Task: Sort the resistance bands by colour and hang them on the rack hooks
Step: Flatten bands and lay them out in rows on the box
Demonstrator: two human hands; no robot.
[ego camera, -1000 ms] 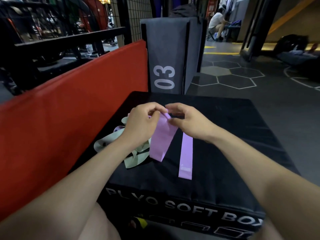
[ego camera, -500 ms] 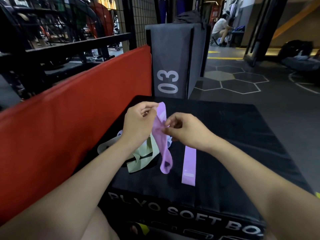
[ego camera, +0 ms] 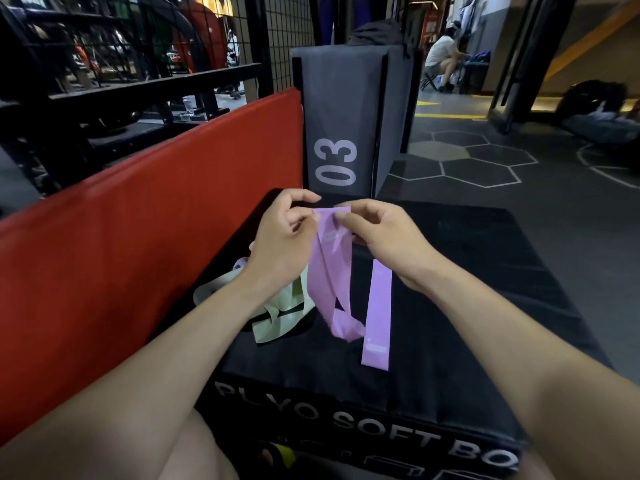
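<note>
Left hand (ego camera: 282,237) and right hand (ego camera: 384,233) raised together over the far-left part of the black plyo soft box (ego camera: 467,271), both pinching the top edge of a purple band (ego camera: 329,271) between thumb and fingertips, one hand at each top corner. Band hanging down from that pinch as a loop, twisted low down, its bottom fold reaching toward the box top near the middle; whether touching the surface or just above it, hard to tell. Just right of it, a second purple band (ego camera: 377,313) lying flat and straight on the box top, running toward the near edge, its far end hidden behind the right wrist. At the left edge of the box, a loose heap of pale green bands (ego camera: 280,317), partly covered by the left forearm, with a scrap of lilac showing at its far side. Along the left side of the box, a red pad (ego camera: 138,254) standing on edge. Beyond the far edge, a grey box (ego camera: 346,109) marked 03, upright. Behind the pad, a black rack (ego camera: 156,84) with wire mesh. Far back on the dark floor, a seated person (ego camera: 441,57).
</note>
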